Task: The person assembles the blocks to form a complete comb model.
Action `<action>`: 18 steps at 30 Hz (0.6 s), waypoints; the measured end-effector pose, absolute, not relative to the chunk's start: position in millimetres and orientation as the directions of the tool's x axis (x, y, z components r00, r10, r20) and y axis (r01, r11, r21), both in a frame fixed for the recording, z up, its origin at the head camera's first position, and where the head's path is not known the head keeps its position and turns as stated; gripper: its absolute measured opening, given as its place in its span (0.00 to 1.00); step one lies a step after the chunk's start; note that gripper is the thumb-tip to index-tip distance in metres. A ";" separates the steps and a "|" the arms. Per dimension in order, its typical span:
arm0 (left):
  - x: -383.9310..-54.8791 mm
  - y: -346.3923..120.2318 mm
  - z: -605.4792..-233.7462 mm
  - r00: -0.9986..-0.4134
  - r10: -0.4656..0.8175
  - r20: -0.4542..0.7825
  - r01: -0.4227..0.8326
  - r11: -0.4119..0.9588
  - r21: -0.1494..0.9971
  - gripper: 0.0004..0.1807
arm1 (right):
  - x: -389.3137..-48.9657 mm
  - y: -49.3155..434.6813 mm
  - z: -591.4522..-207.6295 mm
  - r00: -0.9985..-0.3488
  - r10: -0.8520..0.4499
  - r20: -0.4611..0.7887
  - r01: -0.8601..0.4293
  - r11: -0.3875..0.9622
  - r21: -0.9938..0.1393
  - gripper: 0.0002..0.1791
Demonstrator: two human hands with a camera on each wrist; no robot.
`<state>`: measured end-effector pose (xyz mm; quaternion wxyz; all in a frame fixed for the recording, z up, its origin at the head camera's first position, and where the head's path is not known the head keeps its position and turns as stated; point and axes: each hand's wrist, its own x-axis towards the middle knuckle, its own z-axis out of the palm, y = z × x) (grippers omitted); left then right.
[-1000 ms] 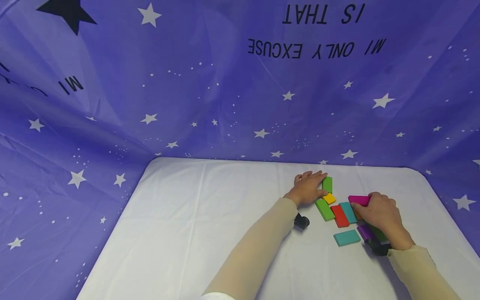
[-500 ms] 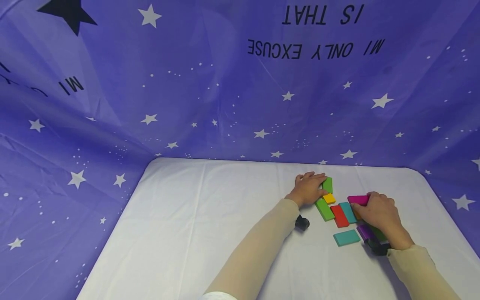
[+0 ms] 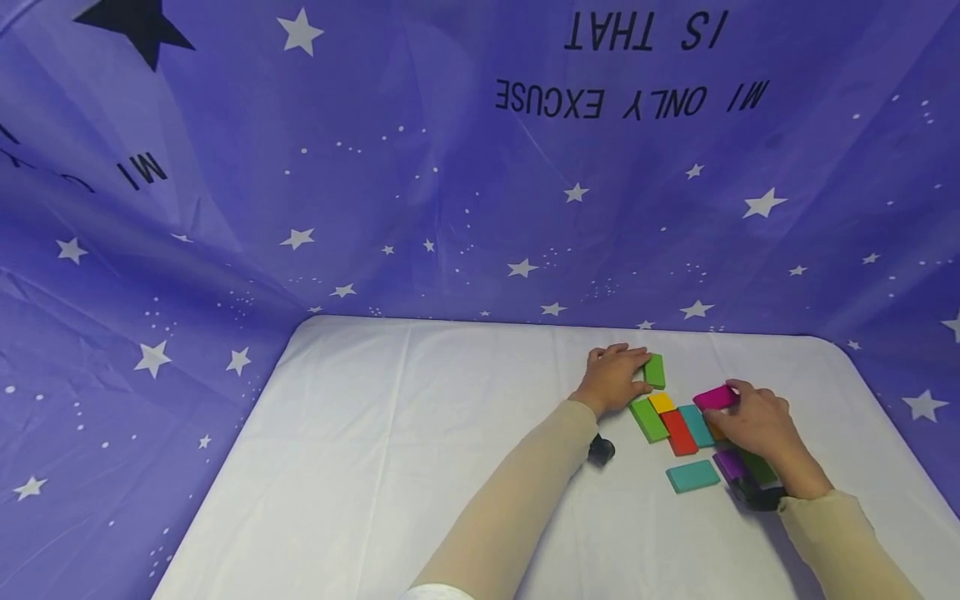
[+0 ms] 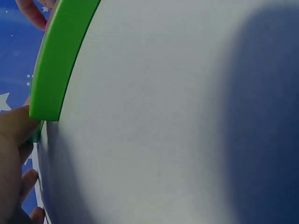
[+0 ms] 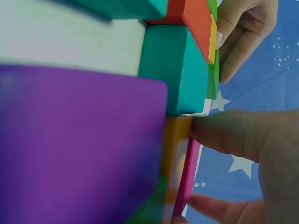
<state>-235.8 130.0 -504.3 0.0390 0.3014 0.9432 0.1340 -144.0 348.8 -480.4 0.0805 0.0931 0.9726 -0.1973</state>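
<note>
Flat coloured blocks lie on a white-covered table. My left hand point(image 3: 611, 378) holds the far green block point(image 3: 655, 371), index finger at its far end and thumb by its near end. My right hand point(image 3: 767, 423) pinches a magenta block point(image 3: 714, 397) between thumb and index finger. Under that thumb, an orange block point(image 5: 175, 140) is mostly hidden from the head view. A yellow block point(image 3: 662, 403) sits between the second green block point(image 3: 648, 420) and the red block point(image 3: 680, 432). Against the red one lies a teal block point(image 3: 696, 426). The second green block point(image 4: 60, 60) looms large in the left wrist view.
Nearer me lie a loose teal block point(image 3: 693, 476), a purple block point(image 3: 729, 465) and a dark green block point(image 3: 759, 467), partly hidden under my right wrist. Black wrist cameras point(image 3: 601, 450) hang low over the table. A purple star-printed cloth point(image 3: 450, 208) stands behind.
The yellow block has shifted slightly right and nearer, against the red one. My left thumb has come off it. The magenta block has turned, its right end swinging away from me.
</note>
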 end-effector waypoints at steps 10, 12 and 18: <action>-237.0 123.9 -507.6 -0.823 0.566 0.042 0.546 0.770 0.329 0.33 | -144.8 352.2 -481.8 -0.960 0.186 -0.208 0.258 0.876 -0.407 0.47; -237.4 123.4 -507.6 -0.823 0.566 0.053 0.548 0.766 0.336 0.33 | -144.6 353.4 -481.0 -0.958 0.191 -0.214 0.265 0.873 -0.410 0.47; -239.0 119.5 -506.7 -0.824 0.561 0.075 0.549 0.761 0.344 0.33 | -141.6 353.6 -479.2 -0.964 0.191 -0.184 0.255 0.858 -0.446 0.47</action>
